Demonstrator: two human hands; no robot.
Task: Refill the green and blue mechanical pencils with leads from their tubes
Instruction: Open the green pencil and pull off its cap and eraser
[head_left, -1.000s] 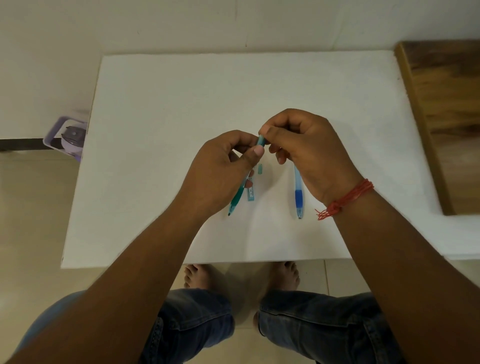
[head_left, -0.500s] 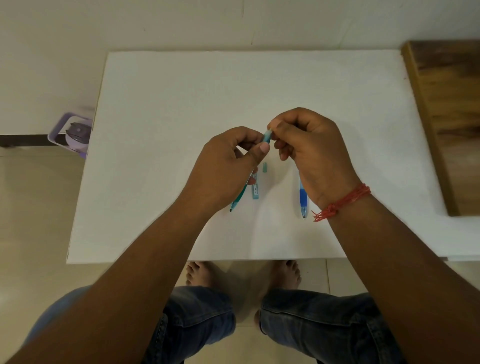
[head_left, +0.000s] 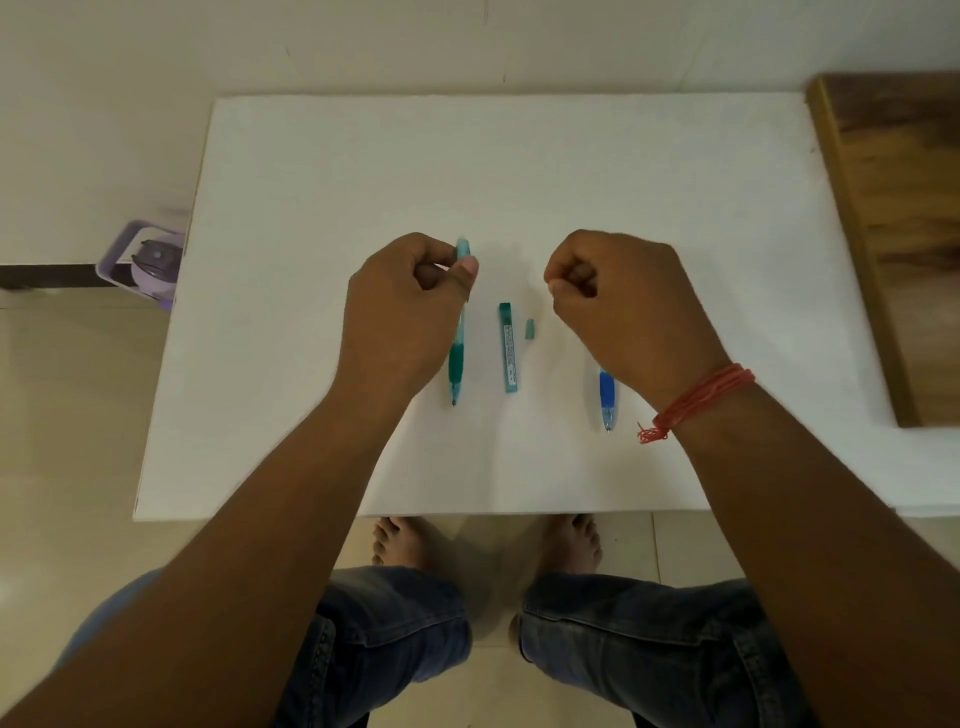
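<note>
Since half a second ago the hands have been drawn apart, and the right hand (head_left: 621, 306) has been taken off the green pencil's (head_left: 458, 332) top end. That pencil is gripped near its top by the left hand (head_left: 400, 306) and held upright over the table (head_left: 571, 171), tip toward the person, probably to keep the barrel ready for leads. Whether anything is pinched in the curled right fingers cannot be told. Just beside lie the green tube (head_left: 509, 347) and its cap (head_left: 530, 329), removed for access; the blue pencil (head_left: 606, 397) waits under the right wrist.
</note>
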